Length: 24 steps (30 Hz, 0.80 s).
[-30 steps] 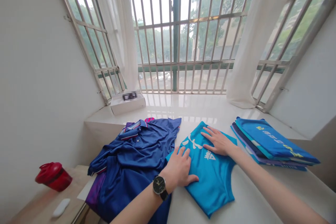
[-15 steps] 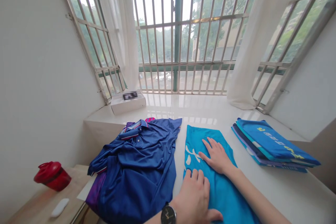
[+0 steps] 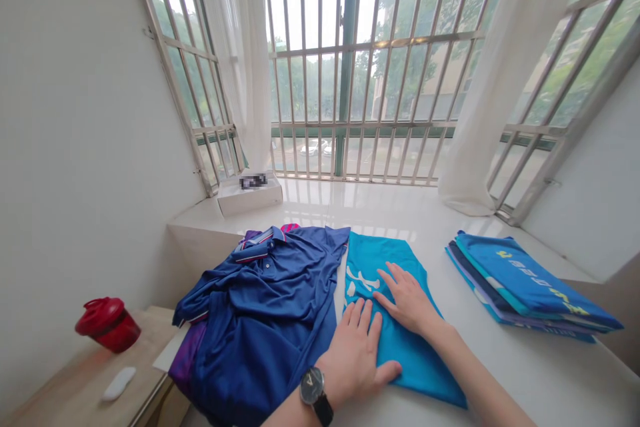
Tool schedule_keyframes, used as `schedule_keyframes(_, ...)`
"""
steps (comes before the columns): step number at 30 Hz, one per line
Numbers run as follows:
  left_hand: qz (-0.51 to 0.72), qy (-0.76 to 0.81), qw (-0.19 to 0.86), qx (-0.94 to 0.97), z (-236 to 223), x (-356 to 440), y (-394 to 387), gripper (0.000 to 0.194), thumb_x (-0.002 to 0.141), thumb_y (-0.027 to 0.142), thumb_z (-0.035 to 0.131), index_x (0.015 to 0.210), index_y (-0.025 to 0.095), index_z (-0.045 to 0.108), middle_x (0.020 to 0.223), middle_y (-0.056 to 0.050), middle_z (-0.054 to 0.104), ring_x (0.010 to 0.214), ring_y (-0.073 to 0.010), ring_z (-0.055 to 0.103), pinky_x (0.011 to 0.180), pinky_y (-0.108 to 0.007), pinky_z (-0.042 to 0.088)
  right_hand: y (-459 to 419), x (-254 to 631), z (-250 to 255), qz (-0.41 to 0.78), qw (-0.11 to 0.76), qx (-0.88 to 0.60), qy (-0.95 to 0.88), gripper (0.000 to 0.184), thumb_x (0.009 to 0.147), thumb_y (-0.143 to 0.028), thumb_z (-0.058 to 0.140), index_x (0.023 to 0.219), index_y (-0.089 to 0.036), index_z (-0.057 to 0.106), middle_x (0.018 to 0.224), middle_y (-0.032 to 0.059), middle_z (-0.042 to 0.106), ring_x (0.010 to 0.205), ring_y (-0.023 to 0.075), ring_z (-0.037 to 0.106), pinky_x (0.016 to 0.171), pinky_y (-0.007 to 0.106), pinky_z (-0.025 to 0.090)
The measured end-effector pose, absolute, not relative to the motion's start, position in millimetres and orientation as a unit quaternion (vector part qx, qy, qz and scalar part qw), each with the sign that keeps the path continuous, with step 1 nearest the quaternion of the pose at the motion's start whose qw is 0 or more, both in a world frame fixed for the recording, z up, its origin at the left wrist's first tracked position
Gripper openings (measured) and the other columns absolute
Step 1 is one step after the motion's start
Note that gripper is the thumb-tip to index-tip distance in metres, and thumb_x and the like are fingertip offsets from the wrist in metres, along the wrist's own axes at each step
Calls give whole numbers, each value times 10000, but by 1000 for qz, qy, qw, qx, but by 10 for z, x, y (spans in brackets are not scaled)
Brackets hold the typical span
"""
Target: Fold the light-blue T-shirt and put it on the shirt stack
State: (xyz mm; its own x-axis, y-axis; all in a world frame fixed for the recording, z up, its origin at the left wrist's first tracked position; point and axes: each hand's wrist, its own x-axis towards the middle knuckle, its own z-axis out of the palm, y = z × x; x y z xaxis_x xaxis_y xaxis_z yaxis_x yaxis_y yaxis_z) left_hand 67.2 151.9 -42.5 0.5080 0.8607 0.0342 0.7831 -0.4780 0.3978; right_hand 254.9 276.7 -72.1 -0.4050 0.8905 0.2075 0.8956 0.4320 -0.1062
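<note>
A bright blue folded shirt [image 3: 415, 360] with a white print lies flat on the white sill. Both palms rest on it. My left hand [image 3: 357, 347], with a black watch [image 3: 313, 387] on its wrist, presses on its left edge with fingers spread. Farther up the cloth, my right hand [image 3: 405, 297] lies open with its fingers apart, beside the white print. Just left of the folded shirt is a rumpled navy polo shirt [image 3: 270, 307], its collar toward the window, lying over purple and pink cloth.
A stack of folded shirts [image 3: 530, 280] sits at the right. A white box [image 3: 250, 197] stands near the left curtain [image 3: 250, 67]. Lower left, a wooden surface [image 3: 55, 387] holds a red lidded cup [image 3: 110, 325] and a white object [image 3: 119, 383]. Barred windows [image 3: 345, 80] close off the back.
The blue shirt has shifted left and slightly up, against the polo shirt, and its lower end now shows. My left hand has flattened and moved up-left. The view has turned slightly.
</note>
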Motion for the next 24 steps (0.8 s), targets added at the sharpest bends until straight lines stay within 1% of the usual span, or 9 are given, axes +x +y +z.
schedule_keyframes(4,116,476,164,856,-422,658,1503,852,938,678,346,1553,95,257,1618,-202,149,1502,-381,91,1223,-563,119,2659,2644,-823,36,113,-542,-832,680,946,-605,378,1472,-181,458,1566,153,375,1459,311,311,1180,494,274)
schedule_keyframes(9,97,477,156,860,-387,629,1403,803,950,624,383,1558,117,251,1618,-185,138,1499,-378,121,1217,-563,147,2565,2629,-808,46,111,-549,-827,688,932,-610,402,1477,-195,453,1571,148,367,1462,320,303,1180,516,266)
schedule_keyframes(11,96,472,154,863,-390,602,1330,789,951,604,400,1560,127,246,1622,-174,121,1504,-364,109,1223,-545,145,2512,2631,-768,50,108,-550,-827,709,899,-633,451,1460,-200,478,1553,151,398,1438,332,346,1161,520,299)
schedule_keyframes(13,91,464,158,867,-405,575,1248,796,950,611,399,1562,129,239,1624,-174,110,1508,-354,90,1228,-530,133,2472,2651,-719,53,113,-545,-829,721,851,-655,519,1408,-199,539,1502,159,469,1388,349,416,1121,521,358)
schedule_keyframes(16,78,459,161,870,-394,551,1154,835,936,652,395,1558,116,242,1619,-202,121,1504,-365,103,1220,-535,145,2483,2700,-662,55,155,-533,-830,643,853,-636,532,1303,-185,618,1388,164,576,1279,343,523,1043,491,444)
schedule_keyframes(17,75,459,158,871,-366,547,1150,837,932,662,395,1552,116,257,1616,-209,145,1500,-372,128,1214,-538,162,2511,2718,-655,51,178,-530,-828,606,874,-619,514,1275,-180,632,1360,163,594,1255,333,542,1032,476,456)
schedule_keyframes(19,75,456,150,874,-266,546,1220,805,931,666,394,1531,136,311,1597,-204,250,1475,-373,234,1192,-531,229,2607,2755,-663,37,225,-525,-820,543,914,-571,474,1243,-173,641,1339,161,604,1244,316,551,1040,458,455)
schedule_keyframes(22,94,445,119,883,-61,574,1567,685,955,603,408,1473,155,401,1529,-180,409,1407,-336,383,1152,-477,329,2821,2800,-708,11,255,-506,-824,489,926,-504,480,1246,-166,633,1365,163,587,1287,313,520,1077,467,429)
schedule_keyframes(24,117,449,69,883,31,623,1929,591,975,499,426,1424,115,454,1515,-199,417,1425,-328,356,1169,-453,306,2973,2813,-742,-2,243,-497,-833,494,912,-476,509,1272,-156,617,1401,173,561,1323,319,491,1098,479,411)
